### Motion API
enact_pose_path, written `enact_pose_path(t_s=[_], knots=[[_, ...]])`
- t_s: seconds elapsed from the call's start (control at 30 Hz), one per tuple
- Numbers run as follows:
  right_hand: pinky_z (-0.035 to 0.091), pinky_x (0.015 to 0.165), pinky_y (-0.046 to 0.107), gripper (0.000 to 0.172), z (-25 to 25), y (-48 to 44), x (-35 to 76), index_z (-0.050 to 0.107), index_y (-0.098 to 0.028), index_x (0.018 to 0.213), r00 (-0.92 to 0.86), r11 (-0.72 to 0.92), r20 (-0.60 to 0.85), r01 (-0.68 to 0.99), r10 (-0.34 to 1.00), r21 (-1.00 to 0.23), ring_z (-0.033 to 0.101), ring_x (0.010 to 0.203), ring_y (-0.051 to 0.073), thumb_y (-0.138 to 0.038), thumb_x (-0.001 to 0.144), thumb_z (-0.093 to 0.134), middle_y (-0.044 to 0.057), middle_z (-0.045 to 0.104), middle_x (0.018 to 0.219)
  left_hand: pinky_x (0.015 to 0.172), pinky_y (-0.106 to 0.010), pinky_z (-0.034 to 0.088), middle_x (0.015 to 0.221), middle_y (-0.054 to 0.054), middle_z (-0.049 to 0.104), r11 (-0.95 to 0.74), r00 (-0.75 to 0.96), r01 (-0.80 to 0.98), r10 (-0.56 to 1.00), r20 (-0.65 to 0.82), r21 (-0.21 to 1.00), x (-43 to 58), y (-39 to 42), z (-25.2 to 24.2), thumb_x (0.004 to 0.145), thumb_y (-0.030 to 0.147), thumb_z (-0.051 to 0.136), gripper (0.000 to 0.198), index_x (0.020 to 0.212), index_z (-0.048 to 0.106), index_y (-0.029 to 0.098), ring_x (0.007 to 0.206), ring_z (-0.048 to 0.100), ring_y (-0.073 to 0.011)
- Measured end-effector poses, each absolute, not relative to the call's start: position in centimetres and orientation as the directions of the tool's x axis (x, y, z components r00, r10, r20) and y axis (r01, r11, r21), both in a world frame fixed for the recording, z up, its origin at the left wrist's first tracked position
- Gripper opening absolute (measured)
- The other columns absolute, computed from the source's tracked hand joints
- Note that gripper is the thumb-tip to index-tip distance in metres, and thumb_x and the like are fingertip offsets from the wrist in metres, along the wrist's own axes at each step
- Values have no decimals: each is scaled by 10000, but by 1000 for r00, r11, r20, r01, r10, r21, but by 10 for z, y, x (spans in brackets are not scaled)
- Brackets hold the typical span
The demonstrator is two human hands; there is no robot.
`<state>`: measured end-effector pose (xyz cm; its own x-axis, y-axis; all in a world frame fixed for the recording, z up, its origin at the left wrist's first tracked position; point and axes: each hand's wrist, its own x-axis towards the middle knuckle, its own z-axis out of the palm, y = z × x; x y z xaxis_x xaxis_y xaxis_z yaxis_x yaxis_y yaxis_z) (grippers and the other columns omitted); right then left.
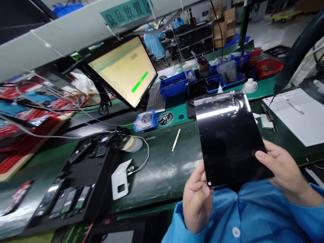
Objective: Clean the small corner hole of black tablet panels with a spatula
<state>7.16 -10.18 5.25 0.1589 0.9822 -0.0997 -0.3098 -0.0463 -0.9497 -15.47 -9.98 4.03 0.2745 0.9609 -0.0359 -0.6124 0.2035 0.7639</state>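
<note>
A flat black glossy panel (pixel 227 141), like a tablet screen, is held up tilted in front of my blue coat. My left hand (pixel 198 199) grips its lower left edge, closed with the fingers behind it. At the lower right side my right hand (pixel 283 165) is closed on the panel, its thumb pressed on the front. Light reflects in a white band across the upper part, and a small round sticker (pixel 209 184) marks the lower left corner. The panel's back is hidden.
A black foam tray (pixel 101 172) with devices lies left, beside a white bracket (pixel 120 180) with a cable. A beige stick (pixel 176 140) lies mid-bench. Behind are a monitor (pixel 124 71), keyboard (pixel 156 98) and blue bins (pixel 173 84). An electric screwdriver (pixel 291 57) hangs at right above paper (pixel 301 114).
</note>
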Motion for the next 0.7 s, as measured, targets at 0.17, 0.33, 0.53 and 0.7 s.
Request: enact_pose_path(t_s=[0.17, 0.33, 0.53, 0.7], knots=[[575, 1056, 411, 403, 51, -105, 73, 730, -296, 1284, 201, -42, -94, -249, 975, -968, 678, 1258, 324, -422, 904, 774, 57, 742, 1316, 1175, -493, 470, 1372, -92, 730, 207, 281, -634, 959, -28, 745, -155, -101, 39, 851, 323, 755, 548, 1394, 696, 279, 1288, 665, -340], [551, 1080, 368, 361, 52, -102, 68, 739, -298, 1267, 197, -33, -91, -281, 976, -959, 664, 1281, 293, -403, 923, 760, 45, 746, 1311, 1205, -523, 428, 1386, -92, 721, 218, 300, -636, 954, -23, 741, -155, -102, 41, 859, 329, 751, 597, 1446, 648, 301, 1332, 632, -354], [654, 850, 323, 360, 38, -98, 72, 738, -322, 1258, 112, -89, -146, -408, 983, -909, 745, 1129, 289, -391, 907, 777, 47, 782, 1215, 1217, -547, 400, 1326, -104, 742, 219, 306, -607, 951, -29, 764, -156, -102, 39, 817, 344, 794, 649, 1447, 648, 291, 1380, 582, -380], [662, 742, 280, 363, 24, -94, 76, 742, -305, 1257, 82, -79, -125, -421, 989, -903, 780, 1020, 271, -387, 905, 781, 64, 803, 1116, 1250, -529, 344, 1327, -95, 740, 213, 330, -639, 944, 14, 739, -156, -100, 33, 839, 310, 771, 635, 1460, 634, 302, 1413, 552, -357]])
